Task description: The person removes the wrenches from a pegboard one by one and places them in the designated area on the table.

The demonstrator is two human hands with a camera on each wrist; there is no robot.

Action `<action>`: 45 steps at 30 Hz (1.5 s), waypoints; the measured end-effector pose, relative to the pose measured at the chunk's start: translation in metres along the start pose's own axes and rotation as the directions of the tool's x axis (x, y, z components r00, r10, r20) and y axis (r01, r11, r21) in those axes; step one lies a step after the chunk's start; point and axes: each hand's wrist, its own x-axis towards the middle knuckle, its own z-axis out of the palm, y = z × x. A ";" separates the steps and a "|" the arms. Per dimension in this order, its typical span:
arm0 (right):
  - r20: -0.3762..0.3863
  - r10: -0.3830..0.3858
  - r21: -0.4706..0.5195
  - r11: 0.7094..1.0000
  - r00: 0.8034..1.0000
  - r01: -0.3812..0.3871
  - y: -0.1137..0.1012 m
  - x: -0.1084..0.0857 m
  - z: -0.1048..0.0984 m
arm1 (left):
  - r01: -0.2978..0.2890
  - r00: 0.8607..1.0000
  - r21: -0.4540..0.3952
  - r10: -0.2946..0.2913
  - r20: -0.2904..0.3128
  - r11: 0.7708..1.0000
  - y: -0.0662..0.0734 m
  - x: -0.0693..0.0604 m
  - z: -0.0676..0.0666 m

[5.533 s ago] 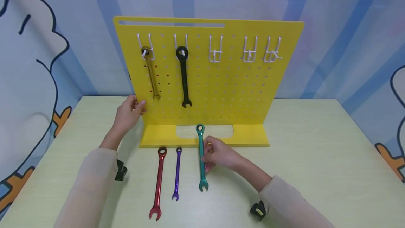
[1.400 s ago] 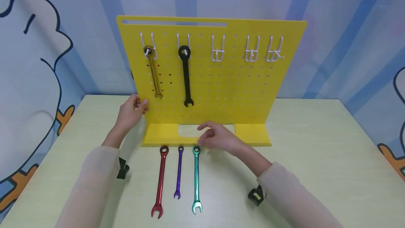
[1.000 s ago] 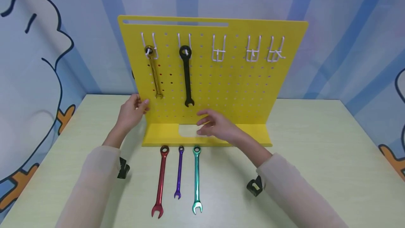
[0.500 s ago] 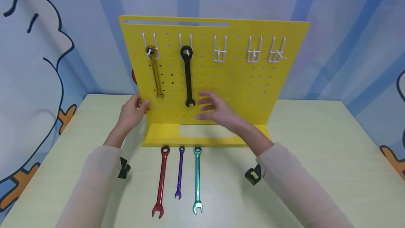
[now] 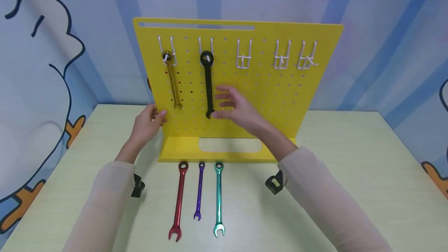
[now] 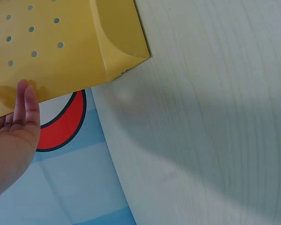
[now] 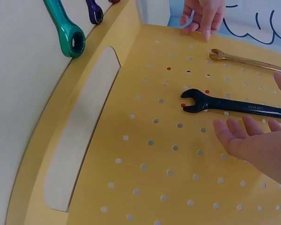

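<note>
Head view, middle of the frame: the person's right hand [image 5: 241, 111] hangs before a yellow perforated pegboard [image 5: 269, 88], fingers spread apart and pointing left, its forearm slanting from a beige sleeve [image 5: 322, 197] at lower right. The thumb overlaps the lower end of a black metal wrench [image 5: 209, 84], which hangs by its ring from a white wire hook at upper centre; the right wrist view shows the fingertips just beside the shaft, not closed on it. Left of centre, the left hand [image 5: 145, 124] grips the board's left edge between thumb and fingers, thumb tip over the front face, its forearm rising from the lower left. A gold metal wrench [image 5: 173, 84] hangs at upper left. In the lower centre, a long red wrench [image 5: 179, 201], a short purple wrench [image 5: 199, 193] and a glossy green wrench [image 5: 218, 197] lie side by side on the pale wood-grained table [image 5: 350, 158], ring ends toward the board.
</note>
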 end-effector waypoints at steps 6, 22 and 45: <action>-0.016 0.007 0.008 1.000 1.000 -0.007 -0.005 0.006 0.002 | 0.006 1.000 -0.004 -0.006 -0.001 1.000 0.001 0.000 0.000; -0.017 0.021 0.081 0.996 1.000 -0.019 -0.009 0.012 0.004 | -0.007 1.000 -0.003 0.007 -0.005 1.000 -0.003 0.002 0.001; -0.073 -0.033 0.097 0.995 0.997 0.040 -0.019 0.012 0.010 | 0.005 1.000 0.004 -0.005 -0.001 1.000 0.000 0.001 0.000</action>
